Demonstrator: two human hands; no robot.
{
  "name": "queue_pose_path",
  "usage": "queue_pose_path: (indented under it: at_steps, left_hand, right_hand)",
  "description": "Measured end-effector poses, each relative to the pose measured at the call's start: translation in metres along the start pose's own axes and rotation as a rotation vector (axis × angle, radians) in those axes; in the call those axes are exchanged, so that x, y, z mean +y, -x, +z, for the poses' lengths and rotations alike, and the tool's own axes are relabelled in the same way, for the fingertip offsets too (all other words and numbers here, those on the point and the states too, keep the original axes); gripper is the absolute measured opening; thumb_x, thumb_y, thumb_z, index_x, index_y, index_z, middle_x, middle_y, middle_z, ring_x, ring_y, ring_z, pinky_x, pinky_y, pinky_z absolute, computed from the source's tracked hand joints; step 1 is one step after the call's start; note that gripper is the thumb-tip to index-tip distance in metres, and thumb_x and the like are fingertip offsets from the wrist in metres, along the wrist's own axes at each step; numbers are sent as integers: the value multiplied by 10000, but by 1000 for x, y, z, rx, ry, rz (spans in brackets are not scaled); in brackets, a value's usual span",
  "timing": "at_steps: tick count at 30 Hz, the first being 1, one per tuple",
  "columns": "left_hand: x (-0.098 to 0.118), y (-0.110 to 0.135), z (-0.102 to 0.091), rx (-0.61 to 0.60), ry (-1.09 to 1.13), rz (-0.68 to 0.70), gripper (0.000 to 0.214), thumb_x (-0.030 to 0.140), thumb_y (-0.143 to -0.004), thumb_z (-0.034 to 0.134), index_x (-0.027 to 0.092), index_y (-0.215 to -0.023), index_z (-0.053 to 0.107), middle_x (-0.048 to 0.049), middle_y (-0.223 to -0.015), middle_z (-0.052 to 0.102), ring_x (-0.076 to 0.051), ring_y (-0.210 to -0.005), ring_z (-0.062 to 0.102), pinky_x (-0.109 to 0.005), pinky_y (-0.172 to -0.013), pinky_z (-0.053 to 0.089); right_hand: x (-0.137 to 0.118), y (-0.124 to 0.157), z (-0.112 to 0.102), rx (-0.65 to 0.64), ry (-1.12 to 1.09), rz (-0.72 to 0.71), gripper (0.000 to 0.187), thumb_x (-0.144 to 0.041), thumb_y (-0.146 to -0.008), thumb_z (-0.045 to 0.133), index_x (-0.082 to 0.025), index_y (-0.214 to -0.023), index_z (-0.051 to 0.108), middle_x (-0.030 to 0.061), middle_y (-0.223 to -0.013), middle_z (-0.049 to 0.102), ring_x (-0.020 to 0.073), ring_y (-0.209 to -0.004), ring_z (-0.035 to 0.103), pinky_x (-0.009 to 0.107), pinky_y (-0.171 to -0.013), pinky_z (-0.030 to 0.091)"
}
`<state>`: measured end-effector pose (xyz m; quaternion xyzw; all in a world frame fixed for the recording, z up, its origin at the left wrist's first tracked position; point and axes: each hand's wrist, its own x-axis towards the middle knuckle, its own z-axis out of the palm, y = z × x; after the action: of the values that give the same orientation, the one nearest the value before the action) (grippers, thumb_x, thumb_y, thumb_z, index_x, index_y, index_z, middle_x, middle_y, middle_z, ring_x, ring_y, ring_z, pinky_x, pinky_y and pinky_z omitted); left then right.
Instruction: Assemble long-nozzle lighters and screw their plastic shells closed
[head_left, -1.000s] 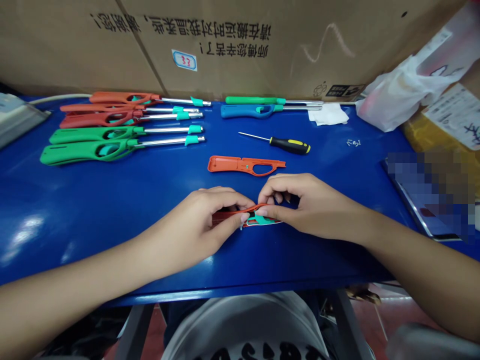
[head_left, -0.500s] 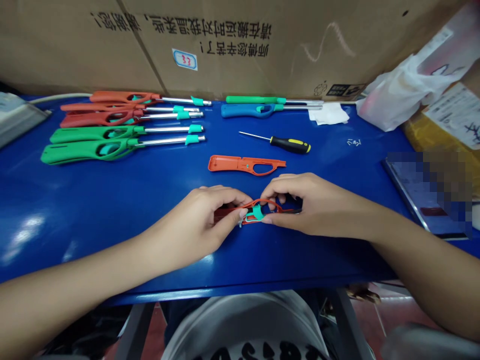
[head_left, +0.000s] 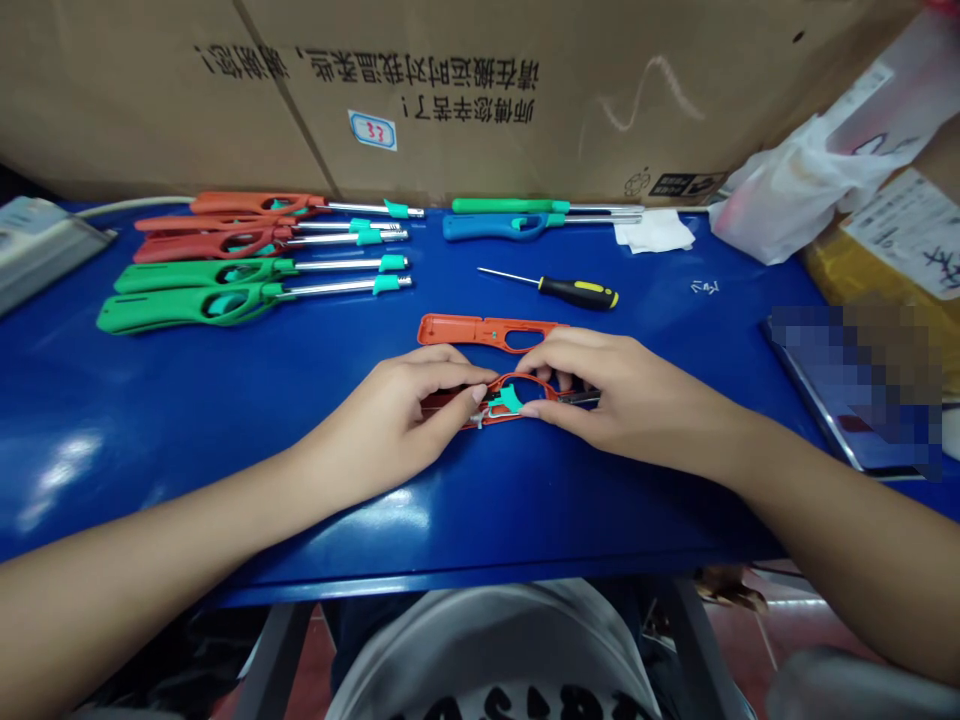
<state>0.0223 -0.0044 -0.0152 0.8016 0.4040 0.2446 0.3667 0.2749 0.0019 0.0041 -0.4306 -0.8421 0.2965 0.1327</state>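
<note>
Between my hands lies an orange lighter half [head_left: 491,415], the opened body of a long-nosed lighter with its inner parts showing. My left hand [head_left: 420,410] is closed around its handle end, thumb and fingers pinching near the middle. Closed on the other end, my right hand [head_left: 600,385] has its thumb beside the teal trigger [head_left: 508,399]. A dark rod sticks out under the right fingers. Just beyond rests the loose orange shell half [head_left: 457,329], its right end partly behind my right hand.
A black and yellow screwdriver [head_left: 577,292] lies beyond the shell. Several assembled lighters [head_left: 187,306] line the back left; a blue lighter [head_left: 495,226] and a green one lie back centre. Small screws [head_left: 705,287], white paper [head_left: 655,230] and a phone-like device [head_left: 847,400] are at right. A cardboard box [head_left: 450,150] walls the back.
Both hands and the orange lighter half have shifted slightly away from me, closer to the loose shell. My right hand now covers part of that shell's end. The grips stay closed.
</note>
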Motion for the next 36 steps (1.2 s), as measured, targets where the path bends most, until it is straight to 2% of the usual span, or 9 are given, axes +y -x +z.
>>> queue_pose_path:
  at_steps: [2, 6, 9, 12, 17, 21, 26, 36]
  left_hand:
    - [-1, 0, -1, 24, -25, 15, 287, 306, -1045, 560, 204, -1202, 778, -72, -1104, 762, -206, -1030, 705, -335, -919, 576]
    - [1, 0, -5, 78, -107, 34, 299, 300, -1030, 558, 191, -1226, 756, -81, -1133, 739, -192, -958, 694, -311, -822, 574]
    - [4, 0, -11, 109, -261, 123, 248, 290, -1003, 603, 189, -1171, 754, -81, -1141, 719, -213, -1000, 668, -346, -863, 554]
    - [6, 1, -14, 99, -412, 223, 193, 270, -996, 627, 195, -1106, 767, -76, -1111, 721, -234, -1027, 648, -391, -923, 532]
    - [5, 3, -14, 62, -535, 256, 210, 246, -1031, 591, 190, -1115, 775, -83, -1089, 752, -238, -972, 640, -401, -889, 533]
    - [3, 3, -13, 48, -533, 261, 217, 236, -1048, 581, 195, -1135, 775, -82, -1099, 764, -235, -968, 644, -401, -884, 539]
    - [1, 3, -15, 48, -457, 268, 226, 239, -1054, 586, 180, -1151, 781, -84, -1063, 756, -228, -954, 668, -385, -864, 553]
    - [5, 4, -18, 26, -339, 203, 211, 216, -1032, 611, 176, -1143, 786, -69, -1086, 753, -203, -988, 708, -345, -892, 577]
  right_hand:
    - [1, 0, 0, 2, 2, 9, 197, -356, -974, 690, -225, -1119, 717, 51, -1073, 712, 194, -933, 635, 322, -780, 469]
    - [3, 0, -3, 29, 18, 47, 211, -358, -969, 688, -210, -1114, 727, 63, -1081, 697, 195, -929, 629, 324, -780, 468]
    - [4, 1, -6, 40, 37, 61, 207, -349, -968, 687, -204, -1108, 735, 65, -1089, 686, 197, -931, 627, 329, -786, 468]
    - [4, 1, -8, 56, 60, 62, 219, -341, -969, 683, -202, -1131, 733, 70, -1109, 680, 204, -941, 629, 340, -801, 473]
    - [5, 0, -7, 82, 56, 59, 231, -311, -961, 677, -211, -1161, 733, 76, -1129, 684, 214, -954, 644, 349, -811, 495]
    - [5, -1, -5, 103, 20, -3, 312, -269, -957, 671, -235, -1265, 711, 84, -1195, 677, 218, -1008, 659, 353, -862, 525]
    - [6, -2, -3, 71, 7, -11, 266, -251, -990, 616, -222, -1229, 729, 82, -1162, 674, 197, -954, 656, 340, -839, 528]
    - [6, -3, -4, 54, -2, -5, 270, -261, -993, 629, -219, -1239, 733, 73, -1126, 662, 189, -935, 645, 327, -815, 505]
